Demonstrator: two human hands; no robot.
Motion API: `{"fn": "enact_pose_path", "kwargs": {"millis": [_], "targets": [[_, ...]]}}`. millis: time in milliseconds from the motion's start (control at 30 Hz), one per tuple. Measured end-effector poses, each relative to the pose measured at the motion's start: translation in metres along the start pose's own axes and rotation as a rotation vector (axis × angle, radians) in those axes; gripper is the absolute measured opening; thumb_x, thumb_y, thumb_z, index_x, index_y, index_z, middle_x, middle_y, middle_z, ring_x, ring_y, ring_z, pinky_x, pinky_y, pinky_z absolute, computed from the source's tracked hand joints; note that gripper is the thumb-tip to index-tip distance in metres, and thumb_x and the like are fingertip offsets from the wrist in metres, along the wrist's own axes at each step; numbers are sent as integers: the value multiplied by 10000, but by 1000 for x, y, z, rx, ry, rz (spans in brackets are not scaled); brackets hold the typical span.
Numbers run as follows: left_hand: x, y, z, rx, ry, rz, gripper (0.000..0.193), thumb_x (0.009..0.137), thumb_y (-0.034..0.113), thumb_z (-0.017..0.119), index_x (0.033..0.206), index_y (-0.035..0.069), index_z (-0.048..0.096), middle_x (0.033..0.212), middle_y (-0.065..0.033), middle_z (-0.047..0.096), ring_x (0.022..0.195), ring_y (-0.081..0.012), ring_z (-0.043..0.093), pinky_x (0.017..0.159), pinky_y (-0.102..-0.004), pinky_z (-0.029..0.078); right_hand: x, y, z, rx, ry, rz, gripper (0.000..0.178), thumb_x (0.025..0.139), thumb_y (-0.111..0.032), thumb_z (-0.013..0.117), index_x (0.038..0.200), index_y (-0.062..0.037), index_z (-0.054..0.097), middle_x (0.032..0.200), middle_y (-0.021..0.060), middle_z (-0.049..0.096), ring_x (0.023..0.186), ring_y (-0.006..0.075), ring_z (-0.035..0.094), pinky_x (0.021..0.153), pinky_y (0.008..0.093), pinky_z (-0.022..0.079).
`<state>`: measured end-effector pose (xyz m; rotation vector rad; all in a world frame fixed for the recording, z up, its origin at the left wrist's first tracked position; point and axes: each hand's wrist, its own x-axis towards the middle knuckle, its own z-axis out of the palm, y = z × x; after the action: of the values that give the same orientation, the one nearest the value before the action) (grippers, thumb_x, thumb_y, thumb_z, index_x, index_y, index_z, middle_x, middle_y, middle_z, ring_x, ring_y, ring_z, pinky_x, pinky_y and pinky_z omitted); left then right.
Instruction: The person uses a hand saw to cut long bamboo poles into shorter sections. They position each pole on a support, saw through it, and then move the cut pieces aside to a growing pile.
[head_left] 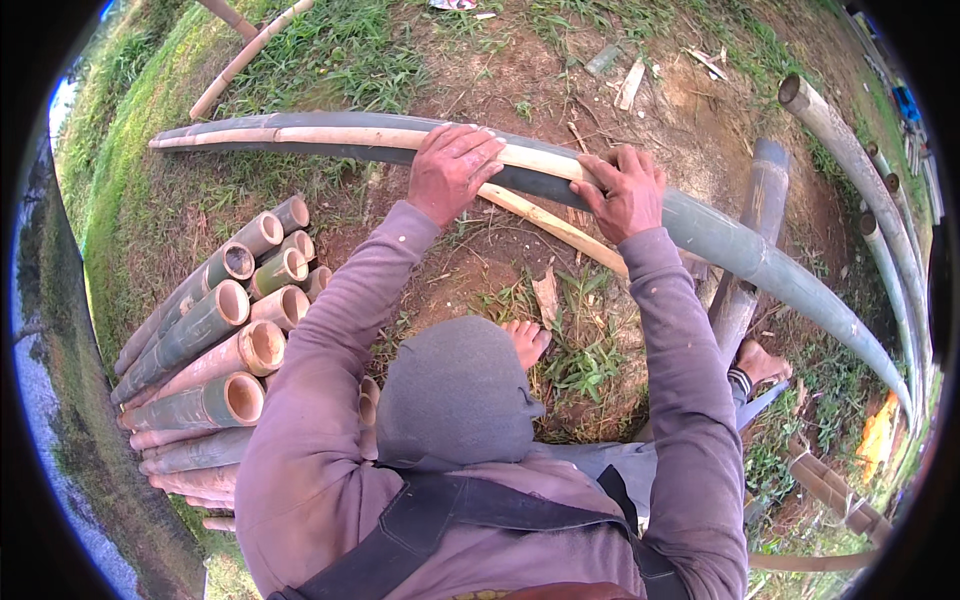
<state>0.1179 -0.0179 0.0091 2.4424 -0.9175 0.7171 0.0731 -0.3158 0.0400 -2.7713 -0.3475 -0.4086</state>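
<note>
- 2 contact spots on bamboo pole (710, 231): L hand (455, 172) & R hand (624, 192), gap btwn. Pole lies crosswise in front of person; L end narrower.
- L hand: palm down, fingers together over pole & its pale band (545, 159); can't tell how firm.
- R hand: curled, closed on pole, thumb on near side.
- Pale band runs from pole's L tip to R hand.
- R of R hand, pole crosses over bamboo post (765, 197).
- Pale slat (555, 230) slants out from below pole, btwn hands; lower end meets R sleeve (690, 380) in view.
- Bamboo stack (200, 405) at L: 10+ pcs, hollow cut ends showing.
- Bare foot (528, 345) on ground, next to dry husk (547, 298).
- More poles (855, 145) at far R.
</note>
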Motion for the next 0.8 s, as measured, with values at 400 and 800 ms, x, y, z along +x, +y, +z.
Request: {"fn": "enact_pose_path", "kwargs": {"millis": [400,800], "targets": [[-4,-14,9,30,-146,12,362,945,150,801,1303,100,777,1269,-154,765,1180,-345,724,1044,-456,557,-278,23,-78,-132,282,529,472,839,-260,849,1291,-178,739,1244,71,671,1268,310,600,1130,523,406],[28,4,17,-6,-286,-16,341,982,162,762,1314,81,752,1295,-177,742,1140,-369,732,993,-444,578,-765,195,-47,-81,-58,1300,442,1063,-400,565,1371,-112,700,1305,241,718,1184,412,697,1021,490,531]]}}
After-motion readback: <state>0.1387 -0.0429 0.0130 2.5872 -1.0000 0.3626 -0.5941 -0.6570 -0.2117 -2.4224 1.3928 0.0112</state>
